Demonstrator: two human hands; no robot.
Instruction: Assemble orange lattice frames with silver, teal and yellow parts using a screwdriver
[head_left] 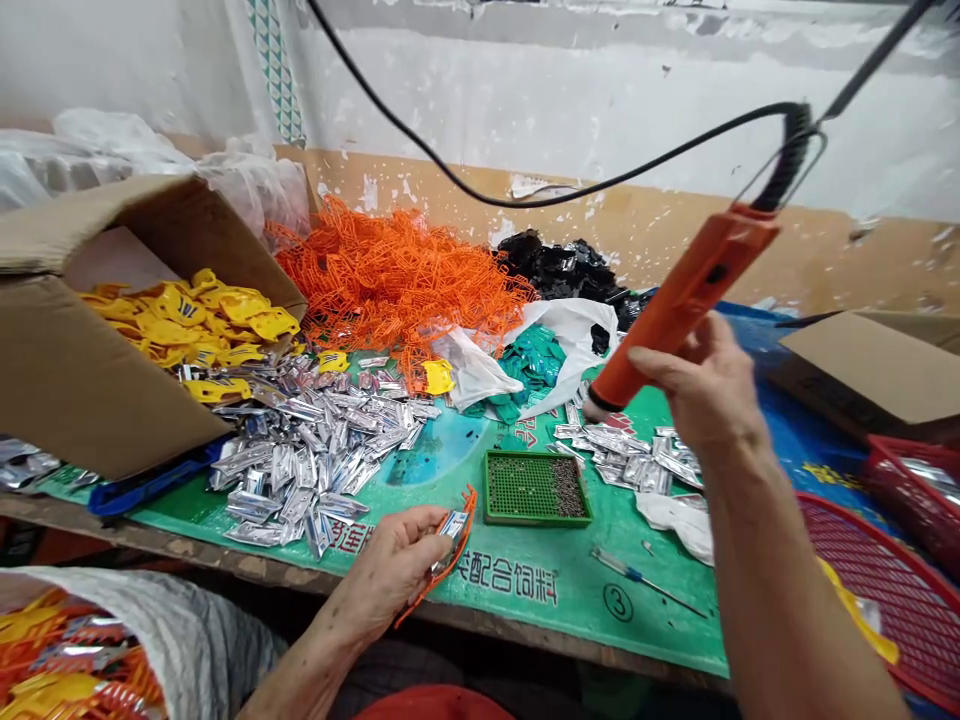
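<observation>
Left fingers (433,535) pinch shiny metal against orange plastic (466,520); right fingers (679,375) grip a smooth orange cylinder (660,320).

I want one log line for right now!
left hand: orange plastic piece, silver part | right hand: orange power tool | nearby: green tray, screwdriver

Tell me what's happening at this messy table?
Somebody is working with both hands. The left hand holds a thin orange piece with a shiny silver piece on it, near the table's front edge. The right hand holds up an orange tool that hangs from above. Between the hands, a green tray of tiny parts sits on the table. Behind it are orange and black piles.
</observation>
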